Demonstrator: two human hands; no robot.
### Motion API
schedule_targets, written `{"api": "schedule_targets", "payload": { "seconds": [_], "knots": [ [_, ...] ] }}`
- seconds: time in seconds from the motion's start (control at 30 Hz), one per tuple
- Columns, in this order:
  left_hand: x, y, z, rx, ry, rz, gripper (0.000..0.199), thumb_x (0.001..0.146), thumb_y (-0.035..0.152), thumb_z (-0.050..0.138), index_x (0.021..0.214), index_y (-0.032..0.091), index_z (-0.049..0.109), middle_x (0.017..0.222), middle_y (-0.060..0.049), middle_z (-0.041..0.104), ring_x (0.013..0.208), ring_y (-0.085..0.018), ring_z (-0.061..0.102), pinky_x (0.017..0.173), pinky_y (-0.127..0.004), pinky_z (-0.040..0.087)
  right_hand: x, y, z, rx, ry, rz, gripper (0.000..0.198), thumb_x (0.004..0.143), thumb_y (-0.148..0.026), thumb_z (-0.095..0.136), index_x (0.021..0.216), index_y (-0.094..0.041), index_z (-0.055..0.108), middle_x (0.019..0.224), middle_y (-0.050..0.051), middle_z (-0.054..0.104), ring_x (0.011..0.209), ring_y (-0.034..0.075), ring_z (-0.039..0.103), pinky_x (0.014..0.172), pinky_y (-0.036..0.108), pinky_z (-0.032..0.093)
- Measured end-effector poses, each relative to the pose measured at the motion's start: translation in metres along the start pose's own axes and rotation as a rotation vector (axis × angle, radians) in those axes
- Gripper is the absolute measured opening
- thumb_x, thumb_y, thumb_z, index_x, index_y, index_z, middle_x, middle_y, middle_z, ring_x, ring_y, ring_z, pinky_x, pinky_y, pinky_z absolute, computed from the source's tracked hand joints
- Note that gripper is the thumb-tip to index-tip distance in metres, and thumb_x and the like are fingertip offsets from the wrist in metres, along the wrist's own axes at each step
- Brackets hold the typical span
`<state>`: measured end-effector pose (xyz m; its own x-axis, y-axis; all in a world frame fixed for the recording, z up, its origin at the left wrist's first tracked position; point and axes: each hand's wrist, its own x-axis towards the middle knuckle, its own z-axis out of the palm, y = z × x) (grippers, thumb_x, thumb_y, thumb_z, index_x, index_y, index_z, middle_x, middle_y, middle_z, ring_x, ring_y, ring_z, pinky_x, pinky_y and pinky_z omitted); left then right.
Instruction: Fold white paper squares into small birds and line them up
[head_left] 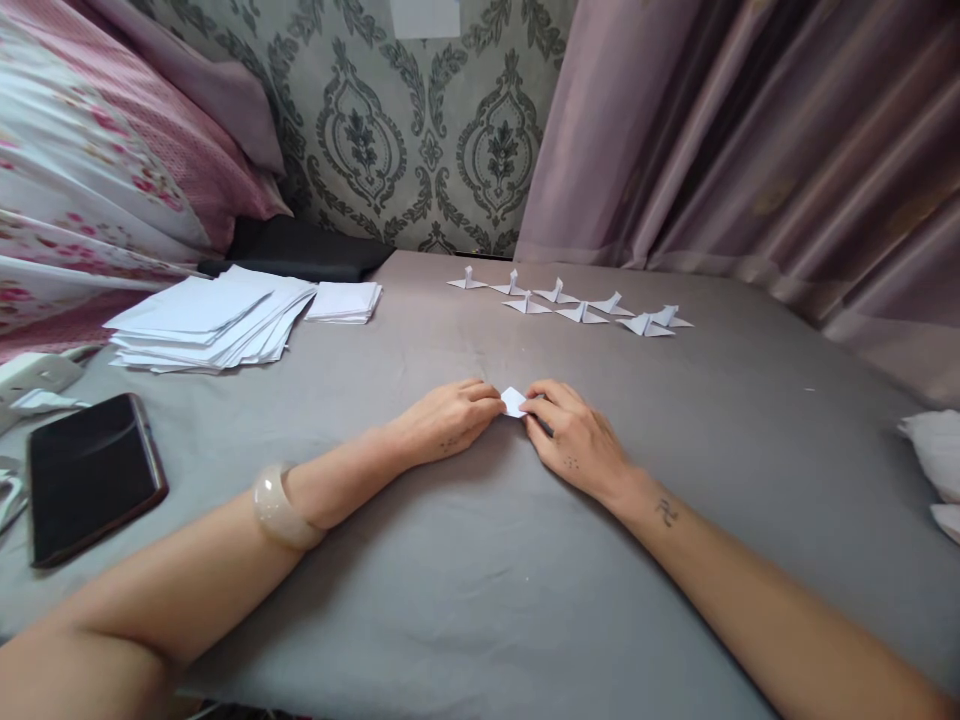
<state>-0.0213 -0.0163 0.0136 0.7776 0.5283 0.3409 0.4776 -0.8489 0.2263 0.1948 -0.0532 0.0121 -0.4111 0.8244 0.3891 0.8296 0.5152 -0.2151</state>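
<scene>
Though near, paper birds [582,314] beyond fingers [553,391]

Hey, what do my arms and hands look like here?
Both forearms are bare. A pale, glossy bangle circles the left one. Small dark marks dot your left hand and right hand; a larger, angular mark sits near the right wrist.

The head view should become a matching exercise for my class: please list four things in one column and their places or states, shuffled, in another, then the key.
1. Bangle
2. Phone
3. Winged paper figures
4. Small folded paper

A. Spread beyond the hands
B. Held between left hand and right hand
C. Around the left forearm
D. Screen dark, near the picture's left edge

Pairs: 1-C, 2-D, 3-A, 4-B
</scene>
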Motion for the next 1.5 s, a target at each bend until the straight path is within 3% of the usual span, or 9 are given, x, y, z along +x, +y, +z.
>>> {"api": "schedule_targets", "payload": {
  "seconds": [0.13, 0.53, 0.73, 1.07, 1.17, 1.27, 1.33, 1.4, 1.5],
  "knots": [
    [0.000, 0.006, 0.002, -0.056, 0.021, -0.113, 0.021, 0.094, 0.030, 0.052, 0.096, 0.015, 0.067, 0.099, -0.010, 0.065, 0.095, -0.020, 0.061, 0.083, -0.031, 0.050, -0.005, -0.002, -0.005, 0.062, -0.023, 0.050, 0.017, 0.092, -0.022, 0.051, 0.092, -0.022, 0.068, 0.106, 0.005, 0.066, 0.095, 0.019, 0.061, 0.070, 0.030, 0.047],
    [0.008, 0.017, 0.002, -0.312, 0.115, -0.601, 0.016, 0.085, 0.028, 0.061, 0.080, 0.018, 0.072, 0.090, -0.007, 0.065, 0.084, -0.019, 0.060, 0.079, -0.035, 0.050, 0.004, 0.006, 0.002, 0.372, -0.021, 0.330, 0.018, 0.089, -0.032, 0.055, 0.081, -0.024, 0.069, 0.103, 0.003, 0.066, 0.090, 0.017, 0.062, 0.080, 0.032, 0.046],
    [0.013, 0.019, 0.001, -0.313, 0.117, -0.675, 0.021, 0.085, 0.030, 0.059, 0.076, 0.015, 0.070, 0.090, -0.009, 0.063, 0.086, -0.022, 0.059, 0.081, -0.040, 0.050, 0.009, 0.002, 0.002, 0.339, -0.046, 0.392, 0.020, 0.088, -0.033, 0.055, 0.074, -0.021, 0.064, 0.103, 0.004, 0.063, 0.072, 0.013, 0.059, 0.068, 0.031, 0.045],
    [0.011, 0.010, 0.012, -0.229, 0.113, -0.632, 0.021, 0.085, 0.031, 0.061, 0.071, 0.016, 0.062, 0.088, -0.007, 0.058, 0.092, -0.023, 0.054, 0.084, -0.040, 0.047, 0.013, 0.004, 0.002, 0.207, -0.091, 0.370, 0.022, 0.088, -0.033, 0.056, 0.070, -0.021, 0.051, 0.095, 0.004, 0.058, 0.068, 0.014, 0.055, 0.067, 0.032, 0.044],
    [0.008, 0.007, 0.012, -0.205, 0.123, -0.558, 0.015, 0.087, 0.029, 0.058, 0.079, 0.017, 0.060, 0.090, -0.006, 0.057, 0.089, -0.021, 0.052, 0.081, -0.036, 0.047, 0.014, 0.005, 0.000, 0.200, -0.094, 0.344, 0.021, 0.087, -0.033, 0.056, 0.071, -0.021, 0.050, 0.093, 0.004, 0.057, 0.067, 0.014, 0.054, 0.065, 0.030, 0.044],
    [0.007, 0.005, 0.011, -0.160, 0.085, -0.394, 0.014, 0.094, 0.022, 0.046, 0.091, 0.018, 0.059, 0.094, -0.006, 0.059, 0.087, -0.019, 0.050, 0.080, -0.033, 0.046, 0.012, 0.003, -0.002, 0.193, -0.088, 0.324, 0.012, 0.088, -0.030, 0.056, 0.081, -0.021, 0.056, 0.096, 0.005, 0.059, 0.071, 0.015, 0.056, 0.064, 0.029, 0.044],
    [0.007, 0.005, 0.008, -0.111, 0.015, -0.256, 0.025, 0.097, 0.019, 0.035, 0.096, 0.017, 0.060, 0.094, -0.007, 0.060, 0.088, -0.019, 0.049, 0.081, -0.033, 0.046, 0.009, 0.002, -0.002, 0.176, -0.098, 0.251, 0.011, 0.092, -0.024, 0.051, 0.095, -0.023, 0.061, 0.102, 0.005, 0.060, 0.079, 0.016, 0.057, 0.066, 0.029, 0.045],
    [0.007, 0.005, 0.004, -0.051, -0.063, -0.140, 0.032, 0.098, 0.018, 0.029, 0.102, 0.015, 0.061, 0.096, -0.009, 0.061, 0.091, -0.020, 0.050, 0.080, -0.032, 0.046, 0.006, 0.000, -0.003, 0.139, -0.127, 0.116, 0.025, 0.094, -0.016, 0.044, 0.106, -0.027, 0.063, 0.105, 0.005, 0.061, 0.089, 0.018, 0.057, 0.068, 0.029, 0.044],
    [0.005, 0.008, -0.004, 0.027, -0.165, -0.079, 0.035, 0.097, 0.016, 0.030, 0.107, 0.014, 0.063, 0.100, -0.012, 0.062, 0.096, -0.022, 0.053, 0.077, -0.032, 0.048, 0.002, 0.000, -0.003, 0.048, -0.169, -0.036, 0.034, 0.094, -0.013, 0.042, 0.111, -0.031, 0.066, 0.104, 0.004, 0.064, 0.092, 0.020, 0.054, 0.068, 0.030, 0.043]
  ]
}}
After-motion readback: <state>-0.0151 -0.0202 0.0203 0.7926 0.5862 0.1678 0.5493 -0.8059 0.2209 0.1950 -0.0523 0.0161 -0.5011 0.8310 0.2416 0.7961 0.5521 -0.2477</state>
